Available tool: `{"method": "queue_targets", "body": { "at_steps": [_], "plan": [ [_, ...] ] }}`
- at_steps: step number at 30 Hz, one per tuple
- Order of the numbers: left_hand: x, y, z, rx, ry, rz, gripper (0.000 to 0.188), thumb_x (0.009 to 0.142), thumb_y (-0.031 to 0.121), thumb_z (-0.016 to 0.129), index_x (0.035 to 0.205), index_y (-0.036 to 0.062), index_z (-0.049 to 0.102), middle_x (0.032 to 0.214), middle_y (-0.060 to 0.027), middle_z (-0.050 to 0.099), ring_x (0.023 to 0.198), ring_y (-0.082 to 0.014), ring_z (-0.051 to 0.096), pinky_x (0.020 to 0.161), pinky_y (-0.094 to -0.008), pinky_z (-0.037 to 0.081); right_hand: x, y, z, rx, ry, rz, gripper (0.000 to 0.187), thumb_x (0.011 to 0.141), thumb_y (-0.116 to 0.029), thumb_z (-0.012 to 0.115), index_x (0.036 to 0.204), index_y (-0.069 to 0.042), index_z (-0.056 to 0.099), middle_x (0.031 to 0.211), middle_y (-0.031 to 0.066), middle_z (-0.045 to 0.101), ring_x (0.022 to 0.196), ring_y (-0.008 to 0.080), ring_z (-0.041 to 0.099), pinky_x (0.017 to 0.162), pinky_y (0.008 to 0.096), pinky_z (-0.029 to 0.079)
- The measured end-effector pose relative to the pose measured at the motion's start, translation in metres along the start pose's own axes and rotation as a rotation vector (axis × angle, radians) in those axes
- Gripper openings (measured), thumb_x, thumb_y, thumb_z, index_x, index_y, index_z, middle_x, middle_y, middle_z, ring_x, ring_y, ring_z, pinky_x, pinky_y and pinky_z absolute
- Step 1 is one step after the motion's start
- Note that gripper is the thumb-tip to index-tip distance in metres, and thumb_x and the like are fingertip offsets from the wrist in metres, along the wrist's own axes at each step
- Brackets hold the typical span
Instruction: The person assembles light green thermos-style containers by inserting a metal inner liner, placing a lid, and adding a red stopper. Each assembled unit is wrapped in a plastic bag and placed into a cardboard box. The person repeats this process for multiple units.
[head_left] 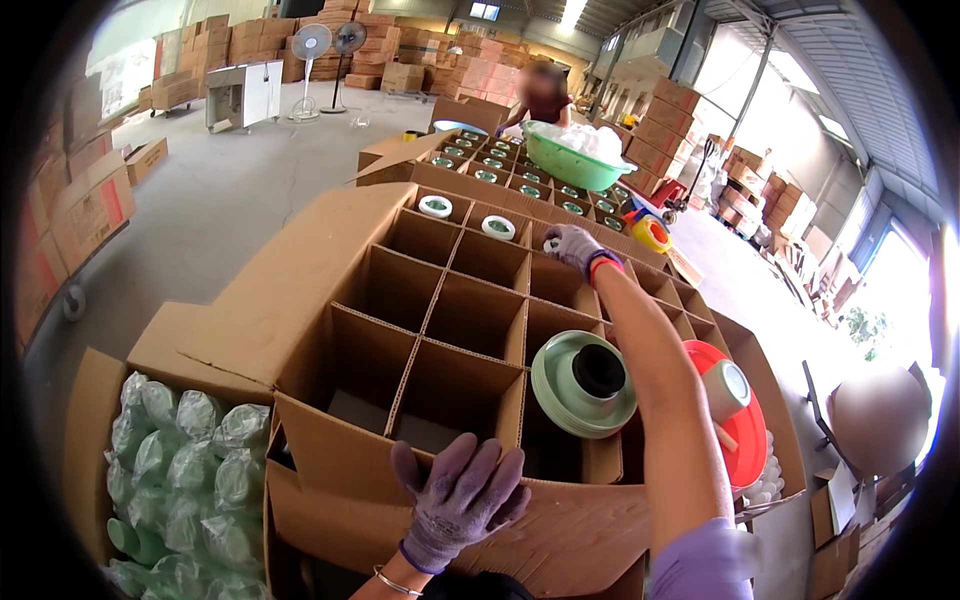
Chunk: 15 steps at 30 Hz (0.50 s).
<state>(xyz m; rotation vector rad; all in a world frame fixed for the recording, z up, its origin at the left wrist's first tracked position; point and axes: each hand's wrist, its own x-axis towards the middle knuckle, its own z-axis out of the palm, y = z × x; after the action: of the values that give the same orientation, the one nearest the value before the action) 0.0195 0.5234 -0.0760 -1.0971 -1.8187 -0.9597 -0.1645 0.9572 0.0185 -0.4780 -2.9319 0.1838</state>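
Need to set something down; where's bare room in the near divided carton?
Free: the left two columns' cells between the left hand and the white-rimmed containers. Crowded: around the pale-green dish stack, red basin and right hand.

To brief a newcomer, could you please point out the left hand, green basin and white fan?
Left hand (452, 512), head view: back of glove.
Green basin (572, 170), head view: side wall.
White fan (311, 42), head view: front grille.

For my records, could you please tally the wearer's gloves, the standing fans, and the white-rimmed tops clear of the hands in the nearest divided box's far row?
Left glove and right glove: 2
Pale fan and dark fan: 2
White-rimmed tops: 2
Total: 6
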Motion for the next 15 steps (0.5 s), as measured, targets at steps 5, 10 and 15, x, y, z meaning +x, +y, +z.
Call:
{"method": "queue_targets", "body": {
  "at_steps": [5,10,15],
  "plan": [
    [-0.003,0.002,-0.004,-0.028,0.012,0.0,0.031,0.082,0.032,0.067,0.11,0.0183,0.066,0.113,-0.0011,0.056,0.107,-0.0242,0.056,0.111,-0.0671,0.015,-0.01,0.015,0.018,0.222,0.243,0.073,0.038,0.075,-0.027,0.071,0.108,-0.009,0.065,0.1,0.0197,0.07,0.098,0.0353,0.067,0.085,0.0433,0.053],
    [0.002,0.006,0.003,-0.046,0.016,0.012,0.036,0.084,0.037,0.068,0.115,0.0178,0.064,0.114,-0.0024,0.056,0.113,-0.0232,0.055,0.111,-0.0678,0.014,-0.045,-0.007,-0.067,0.066,0.634,0.19,0.047,0.081,-0.029,0.066,0.124,-0.011,0.06,0.108,0.0321,0.062,0.101,0.0457,0.062,0.091,0.0485,0.051],
    [0.02,0.017,-0.021,-0.115,-0.04,-0.023,0.038,0.083,0.028,0.07,0.118,0.0159,0.062,0.122,-0.004,0.055,0.12,-0.0266,0.051,0.114,-0.0625,0.015,-0.141,-0.069,-0.186,0.155,0.745,-0.087,0.054,0.081,-0.027,0.071,0.128,-0.007,0.056,0.121,0.0257,0.057,0.107,0.038,0.06,0.094,0.0447,0.049]
  ]
}}
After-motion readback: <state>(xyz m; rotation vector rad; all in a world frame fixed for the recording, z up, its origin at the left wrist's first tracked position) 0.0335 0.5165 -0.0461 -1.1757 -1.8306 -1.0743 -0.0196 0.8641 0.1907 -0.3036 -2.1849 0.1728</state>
